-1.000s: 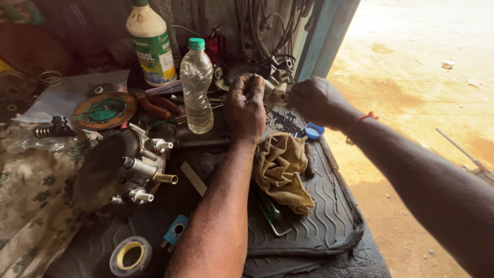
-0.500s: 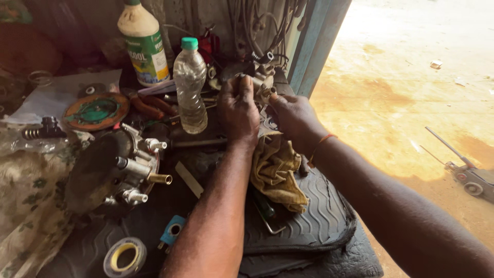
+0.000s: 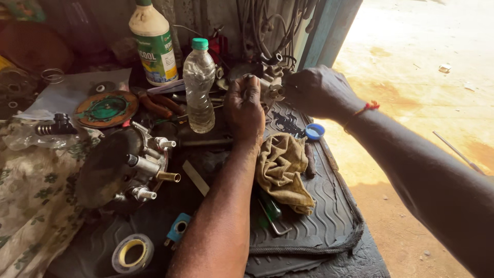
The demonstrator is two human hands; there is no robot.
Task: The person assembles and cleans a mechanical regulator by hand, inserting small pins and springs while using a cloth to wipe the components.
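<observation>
- I see my left hand (image 3: 246,105) closed in a fist on the near side of a small grey metal part (image 3: 268,82), and my right hand (image 3: 315,91) grips the same part from the right; it is held up above the back edge of the rubber mat (image 3: 329,206).
- Just left of my left hand stands a clear plastic bottle (image 3: 199,87), with a white bottle (image 3: 153,49) behind it. Below the hands lie a dirty rag (image 3: 283,172) and a blue cap (image 3: 314,132).
- Compared with half a second ago, the part and both hands have lifted a little from the rag.
- The mat ends at the right, with open sandy ground (image 3: 411,77) beyond; the left side is crowded by a round metal housing (image 3: 121,167) and a tape roll (image 3: 132,253).
</observation>
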